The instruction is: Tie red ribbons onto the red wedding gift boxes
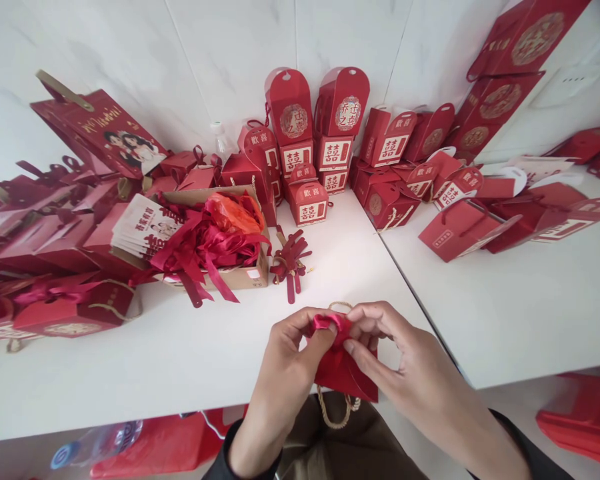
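A red gift box (347,375) with gold rope handles (336,421) is at the table's front edge, directly in front of me. My left hand (296,357) pinches a bright red satin ribbon (326,321) at the top of the box, thumb pressed over it. On the other side, my right hand (386,347) has thumb and fingers closed on the ribbon near its knot. The fingers cover part of the ribbon, so its exact shape is hidden. One rope handle shows behind the box and the other hangs toward me.
A cardboard box (253,273) of red ribbons stands left of centre, beside a pile of dark red straps (291,263). Many red gift boxes (307,203) line the wall and the left side. A seam (420,300) divides the white tabletop (200,360). A plastic bottle (100,445) lies below the edge.
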Demonstrator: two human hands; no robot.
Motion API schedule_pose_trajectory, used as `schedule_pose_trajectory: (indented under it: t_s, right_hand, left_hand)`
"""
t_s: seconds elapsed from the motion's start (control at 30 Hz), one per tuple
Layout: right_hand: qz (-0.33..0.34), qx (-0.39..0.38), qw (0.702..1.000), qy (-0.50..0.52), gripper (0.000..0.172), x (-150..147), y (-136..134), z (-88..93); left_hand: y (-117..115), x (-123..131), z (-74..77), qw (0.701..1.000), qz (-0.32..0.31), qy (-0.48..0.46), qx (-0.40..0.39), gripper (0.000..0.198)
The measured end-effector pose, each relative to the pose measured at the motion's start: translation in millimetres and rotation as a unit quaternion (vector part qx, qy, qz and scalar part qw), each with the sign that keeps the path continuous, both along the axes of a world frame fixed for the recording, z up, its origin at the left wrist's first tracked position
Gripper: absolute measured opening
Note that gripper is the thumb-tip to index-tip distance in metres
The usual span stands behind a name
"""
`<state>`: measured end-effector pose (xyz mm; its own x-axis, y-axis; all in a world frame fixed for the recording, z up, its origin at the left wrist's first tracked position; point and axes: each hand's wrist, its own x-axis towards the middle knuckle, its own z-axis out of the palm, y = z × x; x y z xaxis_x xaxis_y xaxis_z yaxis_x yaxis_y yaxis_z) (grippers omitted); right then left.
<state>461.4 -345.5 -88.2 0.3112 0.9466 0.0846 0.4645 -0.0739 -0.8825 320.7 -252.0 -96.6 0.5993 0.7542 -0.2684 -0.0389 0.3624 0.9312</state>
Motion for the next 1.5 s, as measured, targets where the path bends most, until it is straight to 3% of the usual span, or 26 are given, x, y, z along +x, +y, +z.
schedule_pose_trajectory:
  t_s: [0.1,0.3,0.47,0.6,0.83,0.97,1.07,1.23,1.37,1.5]
  right_hand:
    - [-0.010,-0.002,1.000,-0.027,0.011,7,3,1.1]
    - [-0.025,0.026,0.995,-0.098,0.014,11,9,-0.3]
    - [0.006,0.062,0.994,-0.090,0.009,5,4,2.1]
    - [-0.008,0.079,0.992,-0.099,0.007,1,2,-0.1]
    - [0.007,0.065,0.991,-0.118,0.011,-1,-2,-8.9]
    - [-0.012,0.019,0.995,-0.098,0.010,-1,-6,-5.4]
    - [-0.013,0.032,0.995,-0.094,0.010,0,-7,-0.4]
    - [0.032,-0.008,0.994,-0.100,0.033,6,-2,-0.1]
    - [0.047,-0.057,0.996,-0.042,0.027,7,5,-1.4]
    - [0.041,-0.064,0.997,-0.010,0.023,6,6,1.5]
  left_hand:
    - [0,0,0.2,1.000,-0.006,0.009,-0.003,0.016]
    - [0,0,1.0,1.000,-0.017,0.007,-0.002,0.018]
    - [0,1,0.6,1.000,-0.018,0.008,-0.009,0.015]
    - [-1,1,0.3,1.000,-0.013,0.001,-0.017,0.018]
    - [0,-3,3.4,0.999,-0.023,-0.002,0.026,0.016]
    - [-2,-5,1.4,0.999,-0.030,0.010,0.034,0.012]
    - [-3,-5,-0.7,0.999,-0.022,0.013,0.040,0.011]
    - [-6,-3,0.2,0.987,0.002,0.056,0.149,0.010]
    - [-13,-3,-3.7,0.969,0.022,0.084,0.233,0.018]
    - [-18,-1,-12.4,0.911,0.073,0.130,0.385,0.023]
